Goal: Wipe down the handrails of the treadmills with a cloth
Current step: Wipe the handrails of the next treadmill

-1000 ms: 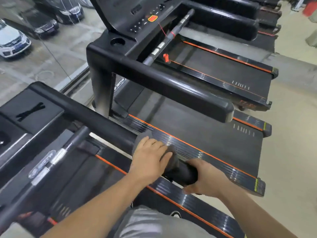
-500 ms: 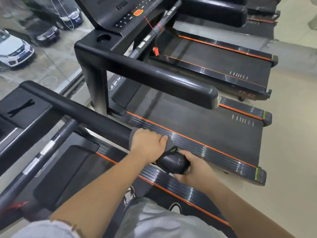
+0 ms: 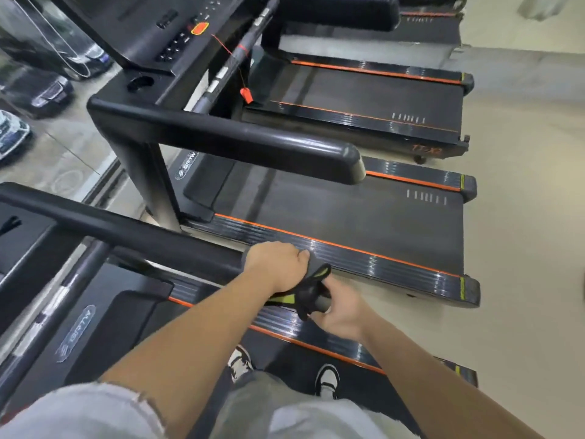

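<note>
A black padded handrail [image 3: 133, 232] of the treadmill I stand on runs from the left edge toward the middle. My left hand [image 3: 278, 267] grips its near end through a dark cloth [image 3: 311, 282] with yellow-green patches, which is wrapped round the rail tip. Just to the right, my right hand [image 3: 340, 310] cups the very end of the rail with curled fingers, touching the hanging part of the cloth. The rail's end cap is mostly hidden by the cloth and both hands.
The neighbouring treadmill's handrail [image 3: 253, 144] juts out above, with its belt [image 3: 348, 213] below it. A console with an orange button [image 3: 200, 28] and a red safety clip [image 3: 246, 95] lie beyond. A window [image 3: 47, 90] is at left, beige floor [image 3: 522, 248] at right.
Both hands have slid with the cloth toward the rail's near end. The cloth has bunched over the tip, showing its yellow-green patches. The view has tilted down; my shoes show.
</note>
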Demonstrator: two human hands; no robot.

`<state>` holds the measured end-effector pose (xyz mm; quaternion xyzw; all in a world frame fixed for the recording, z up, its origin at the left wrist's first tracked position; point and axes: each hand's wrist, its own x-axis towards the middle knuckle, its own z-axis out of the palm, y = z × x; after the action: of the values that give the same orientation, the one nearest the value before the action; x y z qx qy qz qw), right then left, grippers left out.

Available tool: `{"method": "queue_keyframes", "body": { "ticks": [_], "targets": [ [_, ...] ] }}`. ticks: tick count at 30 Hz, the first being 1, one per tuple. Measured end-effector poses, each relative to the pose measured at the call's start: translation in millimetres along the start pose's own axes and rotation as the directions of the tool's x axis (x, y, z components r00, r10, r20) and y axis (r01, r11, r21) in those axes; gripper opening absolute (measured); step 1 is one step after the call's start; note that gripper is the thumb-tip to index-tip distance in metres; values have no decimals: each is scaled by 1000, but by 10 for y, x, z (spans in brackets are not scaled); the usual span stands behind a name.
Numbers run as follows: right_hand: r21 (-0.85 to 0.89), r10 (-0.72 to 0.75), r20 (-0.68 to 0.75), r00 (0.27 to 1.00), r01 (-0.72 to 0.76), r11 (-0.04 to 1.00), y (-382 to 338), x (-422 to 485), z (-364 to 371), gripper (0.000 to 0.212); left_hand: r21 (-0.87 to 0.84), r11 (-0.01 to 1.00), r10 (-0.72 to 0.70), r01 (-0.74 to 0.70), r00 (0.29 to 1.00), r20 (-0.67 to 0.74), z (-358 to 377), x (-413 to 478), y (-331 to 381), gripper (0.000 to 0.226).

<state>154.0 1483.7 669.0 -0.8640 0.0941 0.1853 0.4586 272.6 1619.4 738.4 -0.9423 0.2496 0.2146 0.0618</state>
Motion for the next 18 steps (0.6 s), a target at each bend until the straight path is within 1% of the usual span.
{"method": "queue_keyframes", "body": {
  "ticks": [1, 2, 4, 6, 7, 8, 9, 10, 11, 12, 14, 15, 16, 18],
  "targets": [
    [-7, 1, 27, 1000, -1, 1000, 21, -14, -32, 52, -10, 1000, -11, 11, 1000, -2, -13, 8, 46, 65],
    [-5, 12, 29, 999, -12, 1000, 37, -29, -62, 50, 5, 1000, 19, -19, 999, -47, 0, -49, 74, 61],
    [83, 31, -12, 999, -30, 996, 121, -45, -86, 45, 24, 991, 130, -128, 968, -216, 137, -304, 116, 51],
    [266, 73, -94, 993, -46, 963, 233, -60, -73, 39, 69, 969, 246, -236, 922, -301, 397, -592, 138, 41],
    [361, 143, -136, 980, -85, 929, 270, -68, -69, 33, 116, 955, 297, -274, 892, -341, 538, -676, 131, 38],
    [452, 217, -156, 963, -126, 883, 286, -84, -78, 27, 162, 945, 325, -285, 877, -353, 644, -684, 118, 38],
    [539, 289, -150, 945, -167, 825, 282, -109, -101, 23, 215, 929, 359, -300, 872, -334, 685, -635, 129, 38],
    [603, 344, -123, 931, -206, 771, 239, -151, -151, 27, 263, 907, 398, -329, 873, -281, 657, -565, 190, 37],
    [642, 370, -94, 924, -228, 732, 201, -190, -205, 35, 312, 884, 415, -347, 890, -186, 588, -501, 292, 36],
    [651, 373, -86, 924, -232, 723, 161, -221, -249, 45, 358, 864, 411, -355, 907, -93, 503, -437, 426, 35],
    [649, 361, -77, 929, -228, 726, 58, -303, -308, 63, 362, 876, 323, -319, 945, 49, 329, -250, 689, 33],
    [650, 334, -79, 939, -205, 732, 5, -335, -319, 64, 378, 878, 271, -293, 956, 113, 280, -162, 779, 33],
    [644, 298, -88, 951, -174, 745, -30, -353, -324, 61, 409, 865, 247, -290, 956, 156, 265, -119, 855, 33],
    [650, 251, -74, 965, -144, 747, -55, -336, -305, 51, 449, 820, 316, -354, 935, 159, 266, -165, 861, 33]
  ]
}}
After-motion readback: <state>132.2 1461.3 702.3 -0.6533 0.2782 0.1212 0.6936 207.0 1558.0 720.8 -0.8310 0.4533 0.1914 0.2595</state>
